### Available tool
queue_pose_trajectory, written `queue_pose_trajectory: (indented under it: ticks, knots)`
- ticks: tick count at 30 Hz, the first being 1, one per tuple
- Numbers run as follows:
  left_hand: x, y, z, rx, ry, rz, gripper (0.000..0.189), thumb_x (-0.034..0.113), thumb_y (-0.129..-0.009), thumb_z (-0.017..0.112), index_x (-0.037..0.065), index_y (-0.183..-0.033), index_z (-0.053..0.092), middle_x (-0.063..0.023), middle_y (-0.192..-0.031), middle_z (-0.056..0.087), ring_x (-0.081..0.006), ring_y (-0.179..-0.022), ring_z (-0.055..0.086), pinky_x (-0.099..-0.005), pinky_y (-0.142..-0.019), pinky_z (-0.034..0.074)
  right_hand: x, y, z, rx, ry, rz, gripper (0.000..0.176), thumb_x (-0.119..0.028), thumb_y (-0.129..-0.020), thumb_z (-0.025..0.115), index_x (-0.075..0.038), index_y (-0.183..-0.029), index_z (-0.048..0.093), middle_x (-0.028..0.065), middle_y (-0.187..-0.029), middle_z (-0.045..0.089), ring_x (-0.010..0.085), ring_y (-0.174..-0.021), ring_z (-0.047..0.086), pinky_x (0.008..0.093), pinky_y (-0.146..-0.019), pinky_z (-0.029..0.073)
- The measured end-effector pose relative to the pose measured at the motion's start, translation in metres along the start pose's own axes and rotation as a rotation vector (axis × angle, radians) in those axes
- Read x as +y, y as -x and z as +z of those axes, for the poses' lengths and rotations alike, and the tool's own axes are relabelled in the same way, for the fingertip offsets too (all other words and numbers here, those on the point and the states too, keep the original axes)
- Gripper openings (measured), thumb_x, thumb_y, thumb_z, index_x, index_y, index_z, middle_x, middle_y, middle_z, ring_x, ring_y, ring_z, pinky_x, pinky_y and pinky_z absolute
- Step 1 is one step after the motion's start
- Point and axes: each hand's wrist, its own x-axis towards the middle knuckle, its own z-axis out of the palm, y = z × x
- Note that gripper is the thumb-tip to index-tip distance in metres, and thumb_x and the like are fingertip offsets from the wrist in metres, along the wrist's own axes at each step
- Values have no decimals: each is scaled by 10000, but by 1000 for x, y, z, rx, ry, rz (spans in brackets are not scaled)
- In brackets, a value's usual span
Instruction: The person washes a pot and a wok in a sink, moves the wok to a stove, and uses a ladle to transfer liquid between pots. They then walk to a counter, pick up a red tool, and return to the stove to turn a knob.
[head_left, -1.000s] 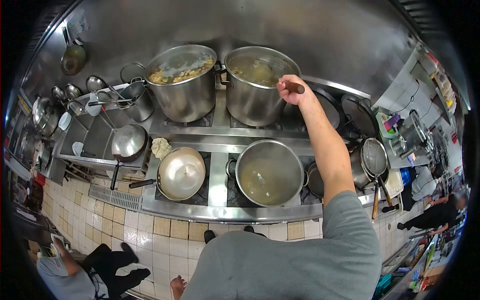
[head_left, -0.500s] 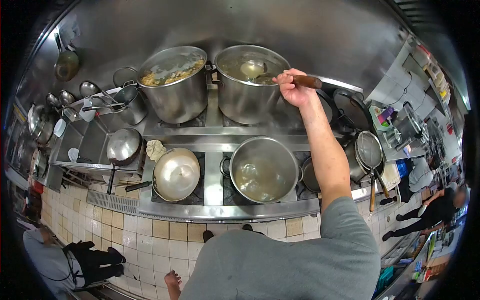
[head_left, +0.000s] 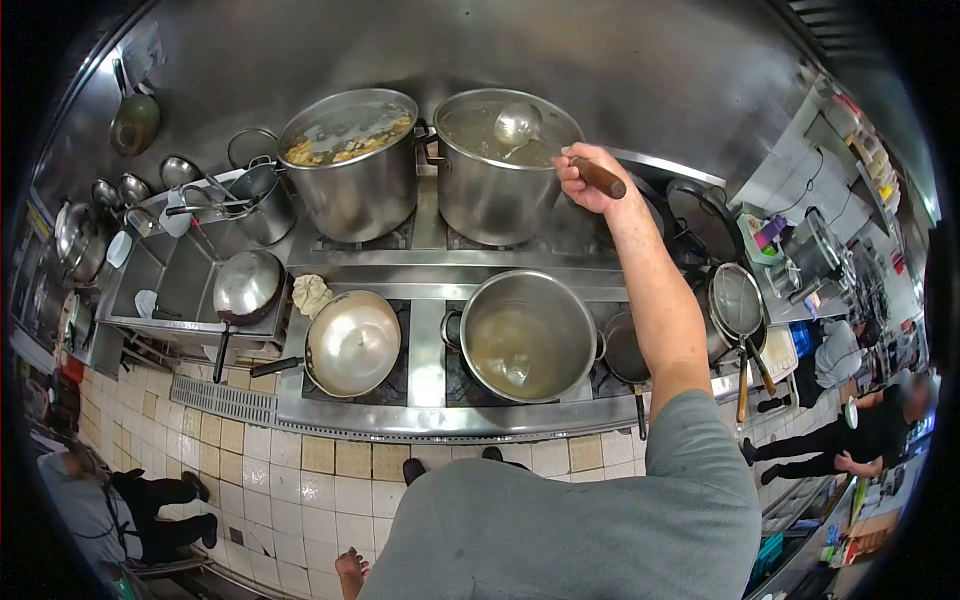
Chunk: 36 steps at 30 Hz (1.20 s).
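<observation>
My right hand (head_left: 588, 177) is closed around the brown wooden handle of a ladle (head_left: 518, 124). The ladle's round metal bowl, shiny and tilted, is over the broth inside the mouth of the tall right stockpot (head_left: 497, 205). Below, on the front burner, a wide two-handled pot (head_left: 527, 390) holds cloudy, pale yellow liquid. My left hand (head_left: 351, 565) hangs low by my side over the floor, fingers loosely bent and nothing visible in them.
Another stockpot (head_left: 350, 205) with yellowish pieces floating in it stands on the left. A wok (head_left: 352, 343) and a small pan (head_left: 625, 347) flank the front pot. Strainers (head_left: 737, 300) lie at right. Co-workers stand at lower left and far right.
The ladle's bowl has risen and turned; the pale liquid seen in it before no longer shows. My right hand has tilted the handle downward. The front pot's surface looks calmer.
</observation>
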Motion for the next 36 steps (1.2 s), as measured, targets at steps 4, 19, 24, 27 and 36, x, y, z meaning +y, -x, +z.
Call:
queue_pose_trajectory:
  ticks: [4,19,24,27,36]
  knots:
    - [-13,9,-4,-4,-14,-68,285,331,-969,502,102,-1129,561,-75,-930,616,-234,-643,585,-393,-535,425,10,0,20,307,488,-92,135,-164,-849,614,-48,-807,560,15,-683,547,83,-519,489,231,-433,391]
    - [-26,1,4,44,-108,20,260,325,-962,528,81,-1050,532,-70,-846,549,-205,-579,540,-340,-425,383,16,-57,-14,19,-241,159,130,-95,-836,598,-44,-799,484,59,-718,561,137,-559,557,246,-444,420]
    - [-19,-2,1,20,-37,-17,272,331,-961,519,81,-1067,535,-68,-864,561,-208,-607,553,-350,-454,394,14,-26,-1,-92,-309,46,304,-76,-856,593,143,-1008,447,76,-783,541,112,-589,555,226,-437,406]
    - [-16,-9,-1,-2,2,-33,281,334,-961,513,80,-1077,537,-67,-875,568,-210,-624,561,-355,-471,400,8,-10,2,-64,-257,4,337,-85,-860,601,144,-1042,434,79,-802,543,110,-586,548,221,-439,402]
    - [0,-16,-1,26,-83,12,279,330,-963,512,89,-1099,539,-56,-887,580,-201,-645,572,-357,-496,413,3,-6,-1,123,190,3,105,-126,-875,574,-48,-820,531,28,-717,558,104,-558,541,230,-450,440]
